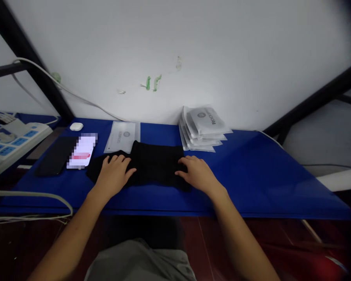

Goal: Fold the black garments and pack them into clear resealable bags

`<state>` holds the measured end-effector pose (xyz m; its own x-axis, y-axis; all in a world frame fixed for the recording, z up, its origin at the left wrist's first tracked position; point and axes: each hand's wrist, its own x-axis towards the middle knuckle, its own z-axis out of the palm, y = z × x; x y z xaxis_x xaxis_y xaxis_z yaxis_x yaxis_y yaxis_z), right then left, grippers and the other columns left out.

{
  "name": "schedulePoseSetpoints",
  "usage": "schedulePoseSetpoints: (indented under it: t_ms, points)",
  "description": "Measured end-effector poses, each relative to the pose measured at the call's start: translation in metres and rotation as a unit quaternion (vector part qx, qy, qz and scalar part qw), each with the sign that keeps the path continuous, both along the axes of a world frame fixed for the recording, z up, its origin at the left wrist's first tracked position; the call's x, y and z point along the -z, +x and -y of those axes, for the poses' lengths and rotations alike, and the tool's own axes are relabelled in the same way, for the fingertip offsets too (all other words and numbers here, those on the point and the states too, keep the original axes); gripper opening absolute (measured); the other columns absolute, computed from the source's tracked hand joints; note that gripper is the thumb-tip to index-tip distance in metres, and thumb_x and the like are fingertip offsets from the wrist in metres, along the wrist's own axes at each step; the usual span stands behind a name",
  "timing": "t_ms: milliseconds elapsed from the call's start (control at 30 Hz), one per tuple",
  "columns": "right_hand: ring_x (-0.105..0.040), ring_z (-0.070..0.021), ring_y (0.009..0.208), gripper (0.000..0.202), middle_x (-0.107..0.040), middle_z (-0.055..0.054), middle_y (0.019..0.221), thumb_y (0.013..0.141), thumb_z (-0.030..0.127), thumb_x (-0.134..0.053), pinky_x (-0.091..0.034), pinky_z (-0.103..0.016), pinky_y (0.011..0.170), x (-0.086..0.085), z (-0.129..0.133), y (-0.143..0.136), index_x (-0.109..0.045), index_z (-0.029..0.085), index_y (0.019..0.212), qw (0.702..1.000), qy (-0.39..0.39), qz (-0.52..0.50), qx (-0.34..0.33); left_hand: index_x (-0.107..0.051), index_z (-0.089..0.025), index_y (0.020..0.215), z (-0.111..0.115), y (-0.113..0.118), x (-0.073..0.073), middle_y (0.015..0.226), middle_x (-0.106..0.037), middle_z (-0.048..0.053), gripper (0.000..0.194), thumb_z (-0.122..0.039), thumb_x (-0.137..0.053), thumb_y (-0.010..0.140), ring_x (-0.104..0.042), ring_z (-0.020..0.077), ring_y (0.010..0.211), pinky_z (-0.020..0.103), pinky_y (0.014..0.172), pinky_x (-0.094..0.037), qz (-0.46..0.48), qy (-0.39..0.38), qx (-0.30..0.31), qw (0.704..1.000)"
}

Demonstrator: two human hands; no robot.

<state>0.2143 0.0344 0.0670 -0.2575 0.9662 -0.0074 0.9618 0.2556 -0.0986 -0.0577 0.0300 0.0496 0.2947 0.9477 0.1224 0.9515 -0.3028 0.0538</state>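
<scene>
A folded piece of black fabric [158, 164] lies on the blue table; which kind of garment or cloth it is, I cannot tell. My left hand [114, 173] rests palm down on its left part, thumb apart from the fingers. At the right end of the fabric, my right hand [197, 173] touches the edge, with thumb and forefinger spread. Behind the fabric, a flat translucent printed pouch [121, 136] lies against the wall side. To the right of it, several filled translucent pouches [206, 121] are stacked.
On the left are a phone with a lit screen [83, 150], a dark flat device [55, 158], a white earbud case [76, 126] and a power strip [20, 140]. Loose cables [32, 194] hang at the front left. The blue table [260, 175] meets a white wall [236, 58].
</scene>
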Motion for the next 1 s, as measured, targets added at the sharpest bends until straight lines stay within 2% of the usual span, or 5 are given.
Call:
schedulePoseSetpoints:
  t_ms: [333,467,567,733,1000]
  points:
    - [-0.062,-0.0198,0.089,0.021,-0.068,-0.005,0.095,0.078,0.005,-0.052,-0.044,-0.032,0.077,-0.008,-0.003,0.007,-0.062,0.018,0.093,0.991,0.021,-0.129,-0.019,-0.06,-0.018,0.092,0.002,-0.009,-0.027,0.09,-0.067,0.008,0.017,-0.026,-0.045,0.088,-0.061,0.0257,0.087,0.038,0.078,-0.046,0.115,0.024,-0.039,0.992]
    - [-0.062,-0.0162,0.075,0.009,-0.068,0.0,0.081,0.081,0.03,-0.062,-0.047,-0.028,0.068,-0.038,0.024,0.028,-0.062,0.02,0.081,0.948,-0.144,-0.256,-0.122,-0.06,-0.021,0.074,0.028,-0.02,-0.054,0.067,-0.063,-0.001,0.026,-0.042,-0.051,0.085,-0.06,0.0165,0.065,0.028,0.063,-0.045,0.273,-0.055,0.009,0.96]
    - [-0.064,-0.0183,0.079,0.025,-0.07,-0.003,0.082,0.084,0.044,-0.06,-0.05,-0.031,0.072,-0.048,0.031,0.032,-0.065,0.02,0.083,0.935,-0.127,-0.315,-0.102,-0.063,-0.021,0.077,0.032,-0.02,-0.061,0.06,-0.06,-0.002,0.038,-0.05,-0.042,0.089,-0.057,0.0137,0.057,0.025,0.054,-0.044,0.359,-0.099,0.021,0.928]
    - [-0.061,-0.0244,0.111,0.036,-0.066,-0.009,0.12,0.09,0.045,-0.052,-0.047,-0.042,0.096,-0.01,0.012,0.007,-0.063,0.021,0.115,0.964,0.012,-0.257,-0.066,-0.064,-0.019,0.109,0.01,0.004,-0.028,0.11,-0.068,0.008,0.041,-0.048,-0.041,0.091,-0.063,0.0244,0.101,0.038,0.087,-0.048,0.214,-0.063,-0.01,0.975]
    - [-0.019,-0.0289,0.144,0.063,-0.027,-0.015,0.155,0.093,0.051,-0.042,-0.022,-0.054,0.115,0.048,0.004,-0.019,-0.037,0.015,0.145,0.99,0.001,-0.116,-0.08,-0.026,-0.012,0.148,0.0,0.01,0.031,0.157,-0.018,0.014,0.077,-0.063,-0.033,0.091,-0.014,0.0339,0.145,0.059,0.112,-0.02,0.042,-0.088,-0.006,0.995]
